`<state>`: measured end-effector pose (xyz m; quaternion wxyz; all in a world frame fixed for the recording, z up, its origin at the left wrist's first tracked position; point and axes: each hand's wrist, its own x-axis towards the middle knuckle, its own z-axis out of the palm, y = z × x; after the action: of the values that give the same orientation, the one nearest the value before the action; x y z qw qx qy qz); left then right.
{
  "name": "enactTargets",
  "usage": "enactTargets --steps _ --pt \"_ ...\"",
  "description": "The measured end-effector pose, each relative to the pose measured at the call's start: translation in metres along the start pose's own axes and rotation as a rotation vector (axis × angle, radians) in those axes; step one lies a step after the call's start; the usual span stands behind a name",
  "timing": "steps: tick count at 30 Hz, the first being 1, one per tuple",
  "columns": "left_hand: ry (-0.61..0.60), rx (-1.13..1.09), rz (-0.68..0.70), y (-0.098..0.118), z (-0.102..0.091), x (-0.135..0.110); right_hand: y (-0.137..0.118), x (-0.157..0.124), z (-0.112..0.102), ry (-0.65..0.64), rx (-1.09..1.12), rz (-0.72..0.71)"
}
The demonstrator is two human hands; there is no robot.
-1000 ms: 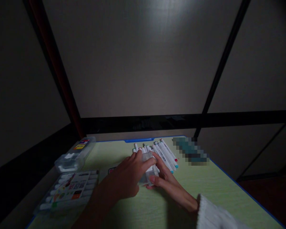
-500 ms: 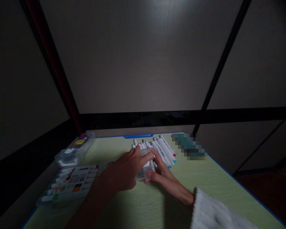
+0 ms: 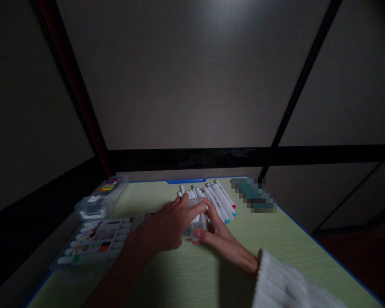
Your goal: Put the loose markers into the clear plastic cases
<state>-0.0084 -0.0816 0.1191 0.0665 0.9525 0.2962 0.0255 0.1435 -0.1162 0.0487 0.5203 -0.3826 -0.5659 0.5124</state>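
Note:
Both my hands grip a small clear plastic case (image 3: 197,223) above the middle of the table. My left hand (image 3: 170,224) lies over the case's left and upper side and hides much of it. From the right, my right hand (image 3: 220,237) holds it with the thumb on the near edge and fingers curled around the far side. What the case contains, if anything, I cannot make out. Just beyond it, several white markers (image 3: 220,201) with coloured ends lie side by side on the table.
At the left of the light green table (image 3: 199,273) lies a clear case of markers (image 3: 96,239). Behind it rests another clear plastic case (image 3: 99,201) with a handle. A blurred-out greenish item (image 3: 253,194) lies at the back right. A panelled wall (image 3: 192,85) rises behind.
My hands keep the same grip on the clear case, with only a very slight shift. The view has tilted a little; nothing else has moved visibly.

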Motion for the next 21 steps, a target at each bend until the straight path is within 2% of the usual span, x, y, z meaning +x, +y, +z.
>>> enactTargets --steps 9,15,21 --pt "-0.052 0.017 -0.008 0.0026 -0.0048 0.0000 0.0026 0.0002 0.0001 -0.011 -0.020 -0.048" --pt "-0.053 0.009 0.016 0.0029 -0.0073 -0.0010 -0.0001 -0.0002 0.0016 -0.010 0.008 0.010" --pt "-0.069 0.007 0.022 0.0004 -0.0048 -0.0010 0.0043 0.0016 -0.0017 -0.014 -0.037 -0.045"
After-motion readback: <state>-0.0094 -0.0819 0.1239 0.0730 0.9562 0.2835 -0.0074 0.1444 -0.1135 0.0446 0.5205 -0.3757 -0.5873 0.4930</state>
